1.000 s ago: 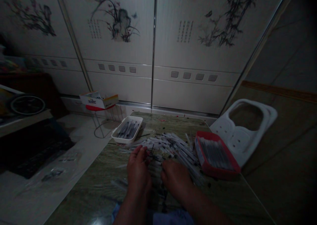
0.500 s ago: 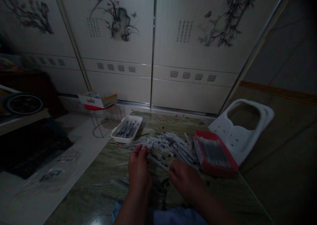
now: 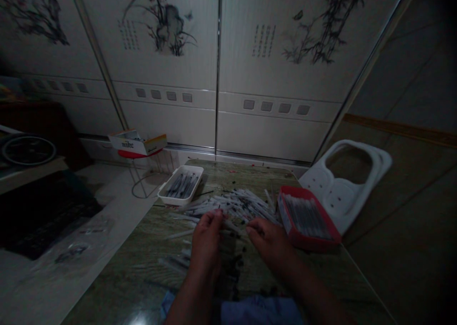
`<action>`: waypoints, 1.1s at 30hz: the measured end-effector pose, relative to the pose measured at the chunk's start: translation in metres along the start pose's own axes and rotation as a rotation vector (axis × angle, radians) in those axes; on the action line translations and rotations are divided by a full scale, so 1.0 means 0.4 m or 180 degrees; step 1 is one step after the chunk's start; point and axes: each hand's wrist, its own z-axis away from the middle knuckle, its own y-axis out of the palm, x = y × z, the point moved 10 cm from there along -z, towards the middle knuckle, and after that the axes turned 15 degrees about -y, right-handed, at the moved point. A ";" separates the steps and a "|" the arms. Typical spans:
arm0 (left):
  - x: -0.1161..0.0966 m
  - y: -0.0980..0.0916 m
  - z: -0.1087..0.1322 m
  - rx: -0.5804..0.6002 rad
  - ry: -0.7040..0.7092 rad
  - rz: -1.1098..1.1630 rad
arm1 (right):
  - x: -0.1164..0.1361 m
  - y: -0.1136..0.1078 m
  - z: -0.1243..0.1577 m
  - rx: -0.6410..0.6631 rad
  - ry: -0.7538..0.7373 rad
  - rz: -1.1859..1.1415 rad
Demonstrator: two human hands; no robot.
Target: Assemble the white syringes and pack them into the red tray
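My left hand (image 3: 206,239) is closed in a pinch above the table, in front of a loose heap of slim, whitish pen-like tubes (image 3: 246,203). From its fingertips a pale pen tube (image 3: 233,227) slants toward my right hand. My right hand (image 3: 266,237) is also closed, thumb against fingers, near the far end of that tube. Anything inside its pinch is too dark and small to make out. More tubes (image 3: 174,263) lie left of my left wrist. Small black pieces (image 3: 237,263) are scattered between my forearms.
A white tray (image 3: 163,200) with dark-filled pens stands at the table's far left. To the right, a red box (image 3: 326,215) holds rows of similar tubes. Beyond it is a white folding chair (image 3: 378,172). An open carton (image 3: 134,145) rests on a red stool (image 3: 124,155).
Both hands have shifted slightly and come closer to the heap. The dark thin tip that stuck up by my left fingers is less visible. The camera view has moved a little.
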 end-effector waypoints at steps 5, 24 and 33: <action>-0.015 -0.052 -0.014 -0.0441 0.0230 0.0123 | -0.057 0.020 0.018 0.0240 0.0134 0.0356; -0.018 -0.110 -0.029 -0.0765 0.0430 0.0752 | -0.014 0.144 -0.123 0.0849 -0.0051 0.1104; -0.007 -0.113 -0.041 -0.0754 0.0340 0.0733 | -0.048 0.160 -0.125 0.0997 0.0171 0.1252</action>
